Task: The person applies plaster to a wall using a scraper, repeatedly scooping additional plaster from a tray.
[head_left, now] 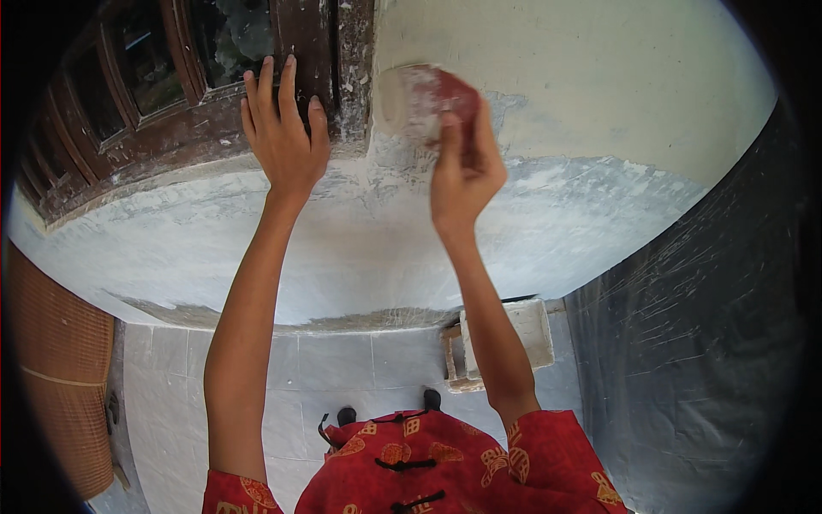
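My right hand is closed around a red putty spreader, its face smeared with white paste. The spreader is slightly blurred and lies against the cream wall, just right of the window frame. Pale putty covers the lower wall in an uneven band, with rough grey patches at its upper border. My left hand rests with fingers spread on the dark brown wooden window frame, which is spotted with white. Nothing is held in that hand.
A white-smeared tray sits beside a small wooden piece at the wall's foot. Black plastic sheeting hangs on the right. A brown woven panel stands at left, above grey floor tiles.
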A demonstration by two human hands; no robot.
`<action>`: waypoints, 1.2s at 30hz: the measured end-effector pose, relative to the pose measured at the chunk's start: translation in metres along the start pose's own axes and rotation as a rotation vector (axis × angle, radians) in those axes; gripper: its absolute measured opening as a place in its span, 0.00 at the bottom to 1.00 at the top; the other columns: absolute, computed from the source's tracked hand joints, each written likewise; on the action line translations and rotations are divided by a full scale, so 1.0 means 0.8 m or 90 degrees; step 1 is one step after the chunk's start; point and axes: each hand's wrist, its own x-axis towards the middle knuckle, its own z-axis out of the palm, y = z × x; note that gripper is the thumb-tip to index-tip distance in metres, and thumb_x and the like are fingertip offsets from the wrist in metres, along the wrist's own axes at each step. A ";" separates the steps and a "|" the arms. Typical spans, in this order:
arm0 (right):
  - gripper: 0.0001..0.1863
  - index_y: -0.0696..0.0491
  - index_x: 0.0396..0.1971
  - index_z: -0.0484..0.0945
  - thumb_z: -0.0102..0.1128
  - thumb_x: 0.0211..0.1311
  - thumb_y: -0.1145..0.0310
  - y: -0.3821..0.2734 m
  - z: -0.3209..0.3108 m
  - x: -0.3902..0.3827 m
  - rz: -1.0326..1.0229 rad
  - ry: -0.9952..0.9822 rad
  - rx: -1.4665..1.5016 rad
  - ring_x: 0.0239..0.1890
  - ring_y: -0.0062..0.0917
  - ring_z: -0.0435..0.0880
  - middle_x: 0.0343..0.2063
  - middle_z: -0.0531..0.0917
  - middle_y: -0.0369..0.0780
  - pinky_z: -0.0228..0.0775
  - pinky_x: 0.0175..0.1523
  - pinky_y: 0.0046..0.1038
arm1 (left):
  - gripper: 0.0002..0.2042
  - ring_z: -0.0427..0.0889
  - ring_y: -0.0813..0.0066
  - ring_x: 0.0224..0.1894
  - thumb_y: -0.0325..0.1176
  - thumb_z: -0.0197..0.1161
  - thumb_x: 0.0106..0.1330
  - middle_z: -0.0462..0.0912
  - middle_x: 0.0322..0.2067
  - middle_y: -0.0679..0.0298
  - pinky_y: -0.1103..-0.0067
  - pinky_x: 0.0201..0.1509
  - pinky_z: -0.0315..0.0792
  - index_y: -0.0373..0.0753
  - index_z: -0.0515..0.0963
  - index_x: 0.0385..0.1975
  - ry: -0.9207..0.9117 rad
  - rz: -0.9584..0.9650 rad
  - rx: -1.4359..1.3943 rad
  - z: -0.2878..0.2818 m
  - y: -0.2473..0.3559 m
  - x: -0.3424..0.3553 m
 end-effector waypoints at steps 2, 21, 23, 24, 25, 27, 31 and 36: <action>0.19 0.60 0.56 0.72 0.55 0.66 0.73 -0.007 -0.027 0.018 0.092 0.059 0.005 0.30 0.18 0.81 0.38 0.83 0.43 0.75 0.33 0.18 | 0.25 0.52 0.50 0.69 0.39 0.50 0.65 0.60 0.65 0.56 0.53 0.68 0.47 0.46 0.64 0.63 -0.006 0.002 0.009 -0.001 -0.001 -0.002; 0.20 0.58 0.57 0.71 0.56 0.66 0.69 -0.031 -0.050 0.031 0.081 0.084 0.018 0.25 0.17 0.80 0.39 0.83 0.44 0.74 0.29 0.18 | 0.24 0.53 0.49 0.69 0.38 0.51 0.65 0.61 0.64 0.55 0.53 0.67 0.48 0.44 0.65 0.63 -0.013 0.022 0.013 -0.001 0.007 0.002; 0.19 0.57 0.56 0.72 0.56 0.66 0.70 -0.009 -0.027 -0.007 0.044 -0.067 0.003 0.24 0.16 0.79 0.35 0.85 0.42 0.72 0.28 0.17 | 0.24 0.52 0.49 0.69 0.38 0.51 0.65 0.61 0.64 0.55 0.53 0.67 0.47 0.44 0.64 0.63 -0.009 0.020 -0.003 0.001 0.004 -0.001; 0.19 0.57 0.56 0.72 0.56 0.66 0.70 0.007 -0.014 -0.017 -0.007 -0.037 0.011 0.24 0.16 0.79 0.35 0.85 0.42 0.72 0.28 0.17 | 0.25 0.52 0.49 0.69 0.38 0.51 0.65 0.60 0.65 0.56 0.53 0.67 0.47 0.45 0.64 0.63 -0.004 0.012 -0.002 0.002 0.002 -0.002; 0.19 0.57 0.56 0.73 0.56 0.66 0.70 0.016 -0.006 -0.020 -0.056 -0.007 0.021 0.25 0.15 0.79 0.35 0.85 0.42 0.72 0.28 0.17 | 0.25 0.52 0.50 0.69 0.38 0.51 0.65 0.60 0.65 0.56 0.53 0.67 0.47 0.45 0.63 0.63 -0.001 0.005 0.001 0.001 0.002 -0.003; 0.19 0.59 0.56 0.72 0.56 0.66 0.71 0.007 -0.031 -0.009 0.096 0.051 -0.034 0.29 0.16 0.80 0.36 0.84 0.42 0.74 0.31 0.19 | 0.24 0.53 0.52 0.69 0.37 0.50 0.67 0.60 0.64 0.55 0.55 0.67 0.48 0.42 0.62 0.63 -0.010 0.011 0.024 -0.005 0.002 -0.002; 0.23 0.59 0.60 0.68 0.56 0.66 0.71 -0.011 -0.087 0.027 0.109 0.165 0.041 0.40 0.23 0.82 0.46 0.80 0.43 0.79 0.40 0.26 | 0.24 0.52 0.53 0.69 0.37 0.50 0.67 0.60 0.64 0.55 0.55 0.67 0.48 0.43 0.62 0.63 -0.029 0.017 0.042 -0.007 0.007 0.002; 0.20 0.58 0.57 0.71 0.56 0.66 0.71 -0.010 -0.022 -0.023 0.075 -0.016 0.013 0.37 0.21 0.82 0.42 0.82 0.43 0.78 0.36 0.21 | 0.25 0.52 0.51 0.69 0.39 0.50 0.65 0.59 0.65 0.56 0.54 0.68 0.47 0.45 0.64 0.63 -0.003 0.023 0.012 0.003 0.005 -0.004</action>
